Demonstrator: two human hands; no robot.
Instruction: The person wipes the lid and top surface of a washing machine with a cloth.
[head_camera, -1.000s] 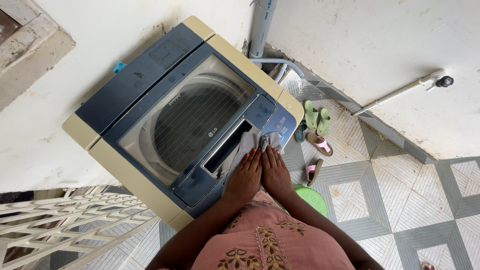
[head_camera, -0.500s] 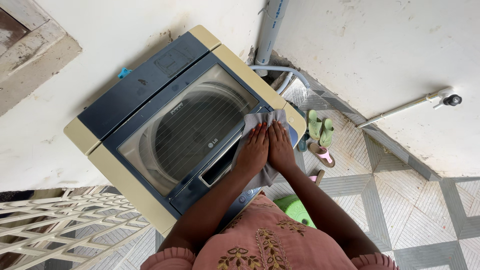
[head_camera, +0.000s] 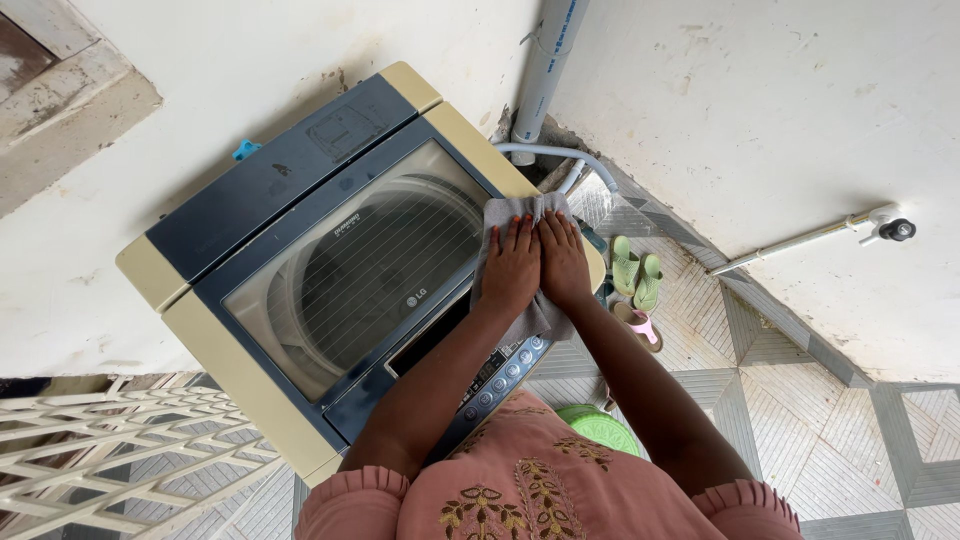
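Observation:
A top-loading washing machine with a dark blue top, cream sides and a clear lid stands against the white wall. A grey cloth lies on its right front corner. My left hand and my right hand lie flat side by side on the cloth, fingers together, pressing it onto the machine's top beside the lid. The button panel shows below my left forearm.
A grey pipe and hose run down the wall corner behind the machine. Green slippers and pink sandals lie on the tiled floor. A green basin sits by my body. A white metal grille stands left.
Both hands have slid the cloth from the near control panel away from me, along the machine's right side to its far right corner.

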